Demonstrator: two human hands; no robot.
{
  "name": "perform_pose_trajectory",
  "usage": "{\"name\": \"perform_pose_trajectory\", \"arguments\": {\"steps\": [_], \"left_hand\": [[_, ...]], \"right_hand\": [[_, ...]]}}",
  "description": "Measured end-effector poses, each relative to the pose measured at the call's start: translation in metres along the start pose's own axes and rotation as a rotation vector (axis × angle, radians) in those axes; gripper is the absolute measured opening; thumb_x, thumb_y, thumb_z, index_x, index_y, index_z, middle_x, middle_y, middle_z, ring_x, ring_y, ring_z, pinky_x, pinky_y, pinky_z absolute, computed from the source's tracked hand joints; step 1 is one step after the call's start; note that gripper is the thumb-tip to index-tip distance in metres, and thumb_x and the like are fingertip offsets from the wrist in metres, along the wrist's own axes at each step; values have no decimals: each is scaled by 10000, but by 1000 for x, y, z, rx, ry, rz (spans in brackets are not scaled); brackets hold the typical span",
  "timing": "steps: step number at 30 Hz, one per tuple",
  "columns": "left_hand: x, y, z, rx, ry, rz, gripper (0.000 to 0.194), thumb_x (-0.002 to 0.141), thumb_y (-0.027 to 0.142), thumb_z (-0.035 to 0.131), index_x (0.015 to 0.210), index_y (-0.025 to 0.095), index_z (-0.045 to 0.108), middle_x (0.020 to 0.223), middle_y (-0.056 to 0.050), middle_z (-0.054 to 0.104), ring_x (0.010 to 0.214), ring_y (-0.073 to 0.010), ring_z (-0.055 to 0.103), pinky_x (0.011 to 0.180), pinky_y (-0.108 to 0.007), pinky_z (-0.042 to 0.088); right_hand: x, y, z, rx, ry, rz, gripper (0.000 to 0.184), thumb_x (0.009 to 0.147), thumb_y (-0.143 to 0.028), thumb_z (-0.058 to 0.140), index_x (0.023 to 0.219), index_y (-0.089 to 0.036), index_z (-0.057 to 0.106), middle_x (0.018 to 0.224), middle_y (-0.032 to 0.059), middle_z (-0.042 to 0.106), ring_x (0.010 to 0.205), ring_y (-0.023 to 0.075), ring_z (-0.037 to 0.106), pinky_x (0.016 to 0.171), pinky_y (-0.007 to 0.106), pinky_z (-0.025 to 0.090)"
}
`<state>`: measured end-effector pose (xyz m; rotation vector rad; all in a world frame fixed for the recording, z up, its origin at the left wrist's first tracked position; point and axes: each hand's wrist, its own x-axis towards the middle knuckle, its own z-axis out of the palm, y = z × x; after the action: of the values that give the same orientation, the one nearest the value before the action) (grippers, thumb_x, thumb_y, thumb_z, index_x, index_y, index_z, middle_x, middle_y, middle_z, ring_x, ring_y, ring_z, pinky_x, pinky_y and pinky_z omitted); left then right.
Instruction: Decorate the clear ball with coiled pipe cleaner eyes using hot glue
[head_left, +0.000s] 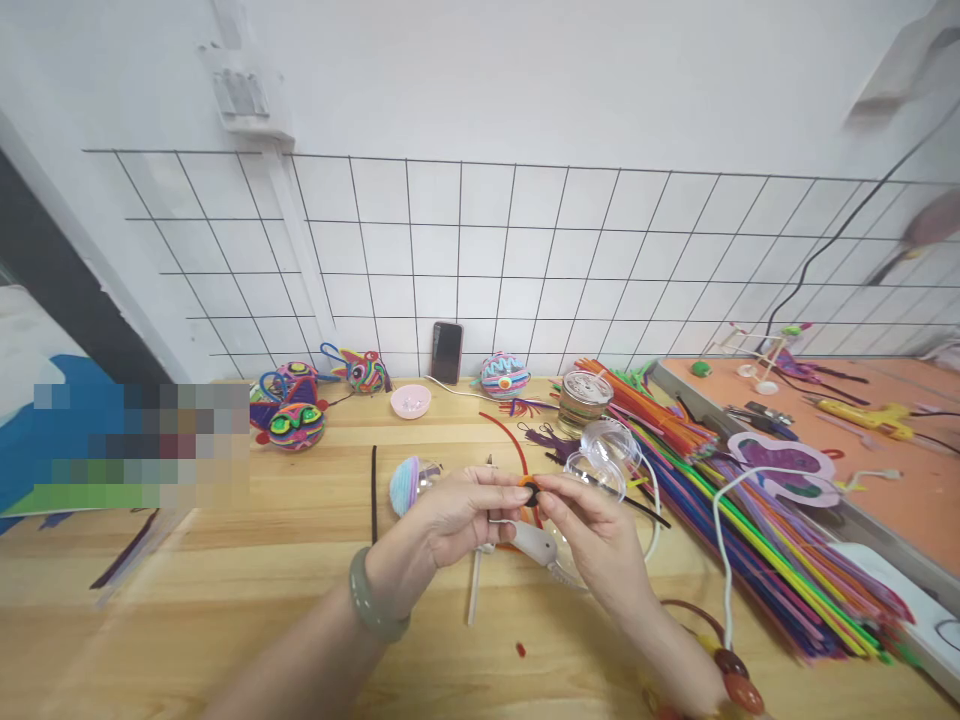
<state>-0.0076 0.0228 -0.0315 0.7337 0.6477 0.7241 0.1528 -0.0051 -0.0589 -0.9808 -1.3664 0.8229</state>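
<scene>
My left hand [469, 510] and my right hand [600, 535] meet over the middle of the table. Between their fingertips they pinch a small black and orange coil [532, 492], which looks like rolled pipe cleaner; the fingers partly cover it. Just beneath them lies a white tool [531, 543] that looks like a glue gun, its far part hidden by my left hand. A ball wrapped in pale blue and lilac [405, 487] sits beyond my left wrist. Near it rests a straight black pipe cleaner [374, 495]. A red pipe cleaner [514, 432] curves behind my fingers.
Clear plastic half-shells [600, 455] and a round clear tub [586, 400] stand beyond my right hand. Bundled colourful pipe cleaners [765, 540] spread rightward, crossed by a white cable [721, 540]. Along the back are a pink bowl [410, 402], a phone [447, 352] and several colourful fish-like crafts [295, 426].
</scene>
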Motion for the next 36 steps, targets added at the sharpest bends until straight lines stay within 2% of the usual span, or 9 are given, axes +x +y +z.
{"name": "perform_pose_trajectory", "arguments": {"steps": [10,16,29,36], "left_hand": [[1,-3,-5,1,-28,13,181,619,166,758,757,82,678,637,-25,601,568,-92,551,587,-240,431],[1,-2,-3,11,4,2,183,599,168,772,735,89,678,628,-20,605,547,-86,543,578,-236,420],[1,-3,-4,6,-24,14,163,624,157,754,749,86,677,631,-19,598,562,-88,552,577,-230,439],[0,-1,-1,4,-1,8,169,604,158,766,729,92,674,617,-23,600,553,-90,545,574,-229,429]], "right_hand": [[-1,0,1,41,1,9,142,755,-215,647,869,-258,720,830,12,703,759,148,652,694,252,537],[0,2,1,27,-1,5,131,754,-232,650,865,-241,719,825,25,700,744,156,645,695,273,538],[-1,0,2,15,4,16,139,756,-263,644,867,-223,715,808,37,697,705,161,639,678,292,539],[-1,2,1,23,-14,14,131,764,-241,640,873,-246,712,728,2,672,645,121,604,678,252,520]]}}
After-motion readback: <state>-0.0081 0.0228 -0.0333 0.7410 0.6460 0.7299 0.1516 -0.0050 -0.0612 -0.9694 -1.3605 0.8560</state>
